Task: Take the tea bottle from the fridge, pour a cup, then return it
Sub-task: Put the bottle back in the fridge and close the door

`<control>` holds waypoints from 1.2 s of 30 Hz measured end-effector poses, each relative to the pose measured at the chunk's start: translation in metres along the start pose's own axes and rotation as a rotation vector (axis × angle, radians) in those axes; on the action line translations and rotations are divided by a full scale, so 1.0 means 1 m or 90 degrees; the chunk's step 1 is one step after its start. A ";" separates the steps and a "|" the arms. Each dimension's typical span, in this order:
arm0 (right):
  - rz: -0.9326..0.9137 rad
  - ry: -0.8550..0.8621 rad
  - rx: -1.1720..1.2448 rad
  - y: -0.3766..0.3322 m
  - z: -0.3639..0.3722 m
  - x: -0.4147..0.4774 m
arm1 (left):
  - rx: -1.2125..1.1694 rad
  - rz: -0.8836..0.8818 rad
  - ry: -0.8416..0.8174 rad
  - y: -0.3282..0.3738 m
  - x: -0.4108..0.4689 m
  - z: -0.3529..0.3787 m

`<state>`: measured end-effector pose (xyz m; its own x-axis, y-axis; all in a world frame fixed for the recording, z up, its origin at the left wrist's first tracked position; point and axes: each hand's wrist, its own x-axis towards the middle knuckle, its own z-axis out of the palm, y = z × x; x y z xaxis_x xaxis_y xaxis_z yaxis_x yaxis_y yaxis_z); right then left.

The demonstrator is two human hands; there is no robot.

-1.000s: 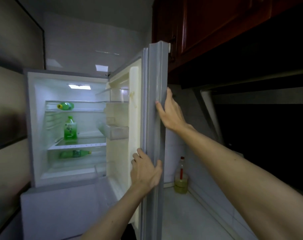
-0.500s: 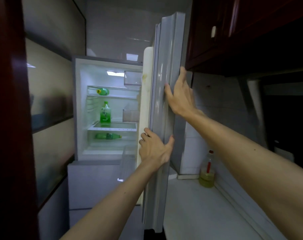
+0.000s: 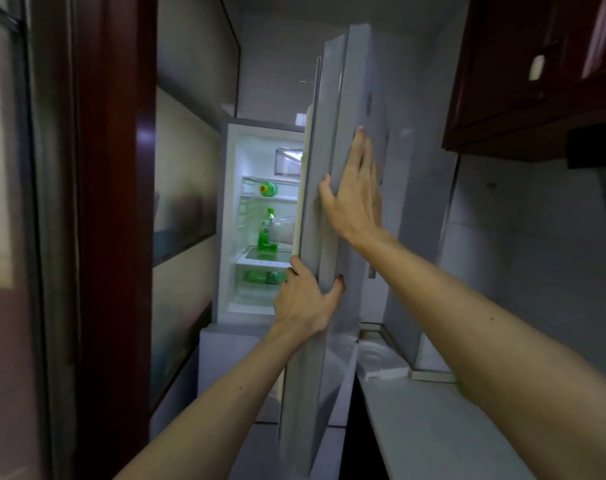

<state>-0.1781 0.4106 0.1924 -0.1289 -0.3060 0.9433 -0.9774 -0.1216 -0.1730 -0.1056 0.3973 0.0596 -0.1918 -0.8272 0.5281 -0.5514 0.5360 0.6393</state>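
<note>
Nearest the camera, my two bare forearms reach forward to the fridge door (image 3: 332,209), which stands ajar and is seen almost edge-on. My left hand (image 3: 303,301) is the lower one: its grip is clamped on the door's free edge, fingers curled round the inner side and thumb pressed on the outer face. My right hand (image 3: 353,199) sits higher, fingers together and extended, palm flat against the outer face with the thumb hooked at the edge; it grasps nothing, only bears on the panel. To my right, the white table (image 3: 429,420) runs along the tiled wall beneath dark red wall cabinets (image 3: 537,71); no cup shows on the part in view.

Beyond the door, the lit fridge (image 3: 230,216) is visible through the remaining gap. The upright tea bottle (image 3: 266,230), green with a green cap, stands on the middle shelf, partly masked by a clear door bin. A second green bottle (image 3: 268,189) lies on the shelf above, and a third (image 3: 263,277) lies on its side in the compartment below.

Judged progress: whether the door is being opened or shut cannot be told from this view. No hand holds a bottle, and pouring is not visible. If this is the outset, taking, pouring and returning all remain; if the end, only closing the door is left.
</note>
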 end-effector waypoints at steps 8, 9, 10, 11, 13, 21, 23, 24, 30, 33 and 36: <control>-0.032 0.027 0.021 -0.043 0.081 0.011 | -0.056 0.049 -0.039 -0.081 0.051 -0.032; -0.034 0.029 0.022 -0.048 0.089 0.013 | -0.058 0.054 -0.039 -0.088 0.056 -0.034; -0.036 0.028 0.019 -0.051 0.097 0.015 | -0.057 0.058 -0.037 -0.095 0.061 -0.034; -0.037 0.025 0.012 -0.054 0.105 0.017 | -0.056 0.061 -0.033 -0.103 0.067 -0.035; -0.041 0.004 -0.009 -0.058 0.118 0.021 | -0.072 0.067 -0.025 -0.116 0.077 -0.037; -0.086 -0.086 -0.063 -0.063 0.177 0.035 | -0.209 0.053 -0.051 -0.173 0.127 -0.044; -0.081 -0.066 -0.071 -0.067 0.198 0.038 | -0.261 0.029 -0.041 -0.190 0.141 -0.041; -0.080 -0.060 -0.070 -0.068 0.209 0.040 | -0.282 0.016 -0.032 -0.198 0.149 -0.037; -0.097 -0.039 -0.060 -0.071 0.268 0.053 | -0.420 0.028 0.016 -0.225 0.186 -0.025; -0.111 -0.053 -0.048 -0.068 0.299 0.062 | -0.492 0.013 0.004 -0.236 0.206 -0.022; -0.130 -0.069 -0.056 -0.065 0.327 0.070 | -0.578 -0.033 -0.003 -0.244 0.224 -0.016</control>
<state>-0.0691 0.0887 0.1769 0.0876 -0.3834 0.9194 -0.9927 -0.1108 0.0484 -0.0005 0.0837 0.0308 -0.1897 -0.8533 0.4857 0.2918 0.4234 0.8577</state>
